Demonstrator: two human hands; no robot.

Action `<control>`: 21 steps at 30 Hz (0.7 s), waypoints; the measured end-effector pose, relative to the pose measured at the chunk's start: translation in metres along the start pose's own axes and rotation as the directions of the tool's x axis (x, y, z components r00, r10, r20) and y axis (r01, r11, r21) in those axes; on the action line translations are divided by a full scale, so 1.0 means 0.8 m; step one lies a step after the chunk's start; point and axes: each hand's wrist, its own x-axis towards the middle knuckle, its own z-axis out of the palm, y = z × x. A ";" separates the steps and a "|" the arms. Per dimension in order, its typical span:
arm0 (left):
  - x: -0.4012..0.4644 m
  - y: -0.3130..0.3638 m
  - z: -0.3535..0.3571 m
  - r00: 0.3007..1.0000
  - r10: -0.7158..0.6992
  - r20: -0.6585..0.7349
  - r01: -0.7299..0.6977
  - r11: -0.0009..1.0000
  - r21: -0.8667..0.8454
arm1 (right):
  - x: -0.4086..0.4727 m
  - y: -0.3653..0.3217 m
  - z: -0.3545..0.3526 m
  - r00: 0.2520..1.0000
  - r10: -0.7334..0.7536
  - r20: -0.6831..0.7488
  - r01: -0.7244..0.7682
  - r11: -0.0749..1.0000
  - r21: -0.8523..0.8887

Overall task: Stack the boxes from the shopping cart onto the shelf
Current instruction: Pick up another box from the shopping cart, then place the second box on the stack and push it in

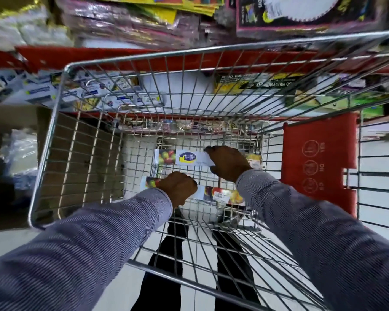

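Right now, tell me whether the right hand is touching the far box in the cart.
Touching. The head view shows the right hand wrapped over the right end of the far box, fingers curled across its top edge with no gap.

- The silver wire shopping cart [61,140] stands before the red-edged store shelf [121,57], which runs along 12 o'clock.
- Two long white cardboard boxes lie in the cart: the far box [180,157] toward 12 o'clock, the near box [222,195] just beside it toward 6 o'clock.
- The red plastic seat flap [312,167] sits at 3 o'clock.
- A brown cardboard carton [14,117] stands outside the cart at 9 o'clock.
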 end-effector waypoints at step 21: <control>-0.383 -0.041 -0.373 0.448 -0.392 -0.804 0.303 0.912 -0.276 | -0.246 -0.108 -0.577 0.835 -0.245 -0.492 0.087 0.943 -0.321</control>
